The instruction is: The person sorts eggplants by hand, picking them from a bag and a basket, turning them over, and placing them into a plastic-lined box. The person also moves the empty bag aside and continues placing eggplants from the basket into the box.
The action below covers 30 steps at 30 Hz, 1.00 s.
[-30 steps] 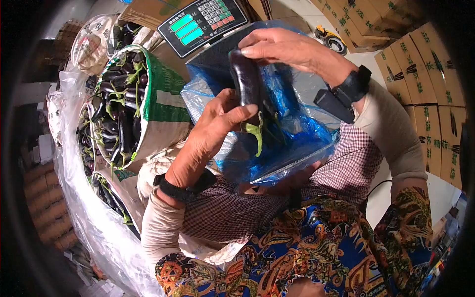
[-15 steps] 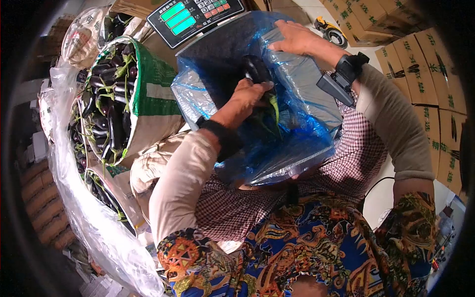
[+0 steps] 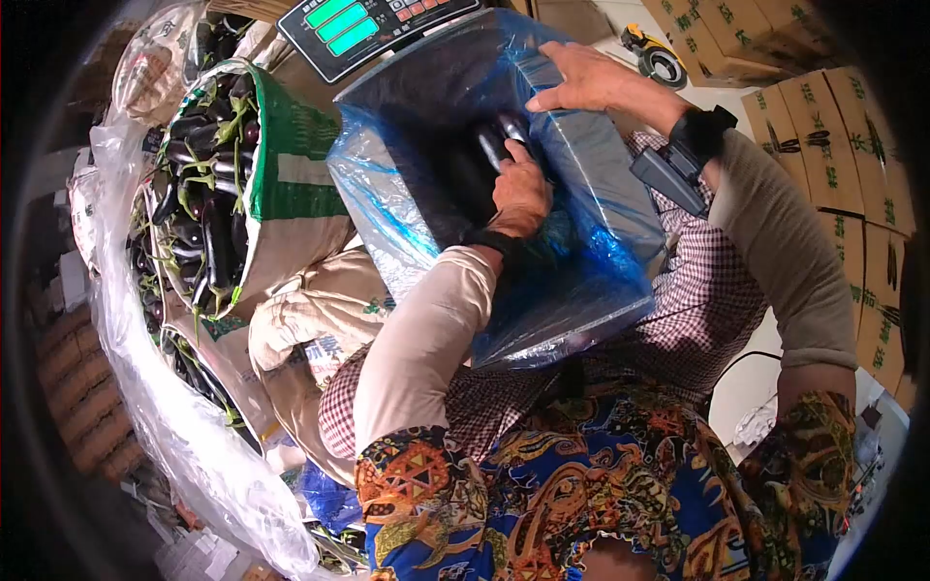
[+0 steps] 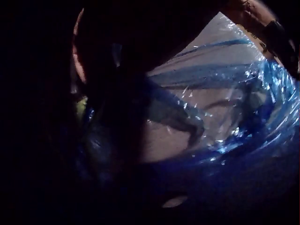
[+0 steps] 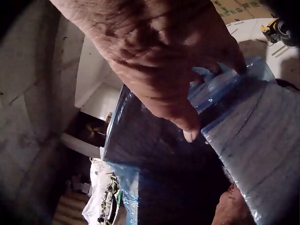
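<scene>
Left hand: the left hand [image 3: 523, 194] is down inside the box, forefinger stretched toward the eggplants; from here I cannot tell whether it grips one or only touches, and the left wrist view is too dark to settle it
Right hand: the right hand [image 3: 593, 79] lies over the box's far right corner, thumb and forefinger spread wide apart, the thumb hanging on the inner side
Eggplants in the box: two glossy dark ends [image 3: 491, 147] show just beyond the left fingertips, side by side, deep in shadow
Box: the box [image 3: 426, 121] sits against the person's lap, its dark inside facing up, blue plastic film [image 3: 373, 194] folded out over its sides
Sack: to the person's left leans a white sack with a green band [image 3: 300, 155], heaped with loose eggplants [image 3: 218, 174], green stems poking every way
Scale: past the box's far edge stands a scale display [image 3: 373, 34], its panels lit green
Cartons: on the right, brown cartons [image 3: 833, 136] stand stacked, printed in green
</scene>
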Available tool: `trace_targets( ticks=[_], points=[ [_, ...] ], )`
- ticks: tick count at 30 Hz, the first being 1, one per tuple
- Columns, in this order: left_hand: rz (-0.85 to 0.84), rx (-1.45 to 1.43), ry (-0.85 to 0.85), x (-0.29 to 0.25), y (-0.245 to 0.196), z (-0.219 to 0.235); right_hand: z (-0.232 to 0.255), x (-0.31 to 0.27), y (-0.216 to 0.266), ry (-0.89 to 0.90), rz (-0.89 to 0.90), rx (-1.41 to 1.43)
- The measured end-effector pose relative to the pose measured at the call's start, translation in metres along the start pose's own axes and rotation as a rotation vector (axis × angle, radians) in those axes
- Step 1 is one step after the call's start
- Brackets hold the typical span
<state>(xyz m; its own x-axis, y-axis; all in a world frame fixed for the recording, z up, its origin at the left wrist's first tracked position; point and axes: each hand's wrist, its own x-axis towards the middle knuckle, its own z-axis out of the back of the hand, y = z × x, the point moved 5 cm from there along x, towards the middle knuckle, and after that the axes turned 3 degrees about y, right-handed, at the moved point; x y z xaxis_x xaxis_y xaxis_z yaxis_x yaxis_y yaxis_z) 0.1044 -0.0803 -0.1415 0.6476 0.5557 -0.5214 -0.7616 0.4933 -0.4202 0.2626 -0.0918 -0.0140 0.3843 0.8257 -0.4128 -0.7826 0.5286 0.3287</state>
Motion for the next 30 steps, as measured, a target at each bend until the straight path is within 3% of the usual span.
trace_targets(
  ticks=[4, 8, 14, 23, 26, 28, 30],
  points=[
    [-0.128, 0.046, -0.002, -0.002, -0.003, -0.002, -0.005, 0.002, 0.0, -0.008, -0.008, 0.007],
    [-0.136, 0.077, 0.066, 0.013, -0.002, -0.014, -0.011, 0.006, -0.007, 0.058, 0.009, 0.149],
    [-0.13, 0.162, 0.147, 0.021, -0.002, -0.011, -0.02, 0.005, -0.009, 0.018, -0.074, 0.233],
    [-0.109, 0.057, 0.258, 0.035, 0.008, -0.025, -0.026, 0.002, -0.005, -0.026, -0.025, 0.398],
    [-0.252, 0.085, 0.229, 0.023, 0.009, -0.002, -0.028, -0.014, 0.001, 0.052, -0.017, 0.47],
    [-0.84, 0.492, 0.366, 0.039, -0.005, 0.026, -0.026, -0.028, 0.005, 0.138, 0.033, 0.482],
    [-0.849, 0.169, 0.506, 0.018, -0.004, 0.088, -0.021, -0.035, 0.009, 0.22, 0.127, 0.327]
  ],
)
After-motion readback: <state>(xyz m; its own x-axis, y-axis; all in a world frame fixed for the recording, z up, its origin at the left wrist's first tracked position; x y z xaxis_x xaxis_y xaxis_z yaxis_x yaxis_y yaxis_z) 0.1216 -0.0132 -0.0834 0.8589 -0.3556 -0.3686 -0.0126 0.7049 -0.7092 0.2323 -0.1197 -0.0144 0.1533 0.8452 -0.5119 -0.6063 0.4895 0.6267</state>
